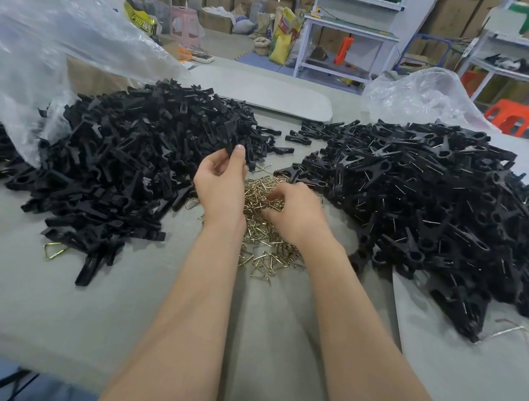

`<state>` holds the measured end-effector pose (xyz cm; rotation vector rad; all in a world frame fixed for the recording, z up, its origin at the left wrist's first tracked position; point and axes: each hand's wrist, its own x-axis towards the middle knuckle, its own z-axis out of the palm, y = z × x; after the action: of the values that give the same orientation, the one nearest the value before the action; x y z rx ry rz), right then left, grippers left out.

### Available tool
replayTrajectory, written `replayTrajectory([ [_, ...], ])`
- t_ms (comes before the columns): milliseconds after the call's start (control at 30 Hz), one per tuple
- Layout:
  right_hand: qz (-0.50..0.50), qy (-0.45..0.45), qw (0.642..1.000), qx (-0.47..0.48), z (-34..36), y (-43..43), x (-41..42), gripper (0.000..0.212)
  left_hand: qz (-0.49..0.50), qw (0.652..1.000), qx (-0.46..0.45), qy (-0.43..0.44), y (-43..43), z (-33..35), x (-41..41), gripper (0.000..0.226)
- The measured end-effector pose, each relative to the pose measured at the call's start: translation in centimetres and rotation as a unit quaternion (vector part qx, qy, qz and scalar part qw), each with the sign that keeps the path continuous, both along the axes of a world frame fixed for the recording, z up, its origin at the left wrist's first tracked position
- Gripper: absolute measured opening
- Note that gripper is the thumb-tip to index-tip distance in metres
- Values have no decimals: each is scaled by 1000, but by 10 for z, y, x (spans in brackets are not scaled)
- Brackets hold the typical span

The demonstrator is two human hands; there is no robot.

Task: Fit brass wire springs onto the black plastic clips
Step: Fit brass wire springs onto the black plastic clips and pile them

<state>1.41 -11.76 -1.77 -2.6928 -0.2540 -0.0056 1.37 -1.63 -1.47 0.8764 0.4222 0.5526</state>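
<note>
My left hand pinches a black plastic clip between thumb and fingers, lifted just above the edge of the left pile of loose black clip parts. My right hand reaches down into the heap of brass wire springs in the middle of the table, its fingers curled among them; whether it holds one is hidden. A second pile of black clips with springs fitted lies to the right.
The work surface is a grey padded table. A clear plastic bag spills clips at the far left; another clear bag sits behind the right pile. A stray spring lies by the left pile. Shelves and cartons stand beyond.
</note>
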Motion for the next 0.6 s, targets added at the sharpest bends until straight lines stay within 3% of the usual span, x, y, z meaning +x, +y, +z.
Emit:
replayTrajectory([
  [233,-44,-73,991,104,-8,-4,-1,15,-56,991,112,38,-3,0,-2,14],
  [367,-46,-97,978,176,-5,-10,0,15,-76,980,171,70,-5,0,-3,16],
  [600,-16,-142,959,245,1,-10,-2,16,-80,975,190,85,-7,2,-4,26],
])
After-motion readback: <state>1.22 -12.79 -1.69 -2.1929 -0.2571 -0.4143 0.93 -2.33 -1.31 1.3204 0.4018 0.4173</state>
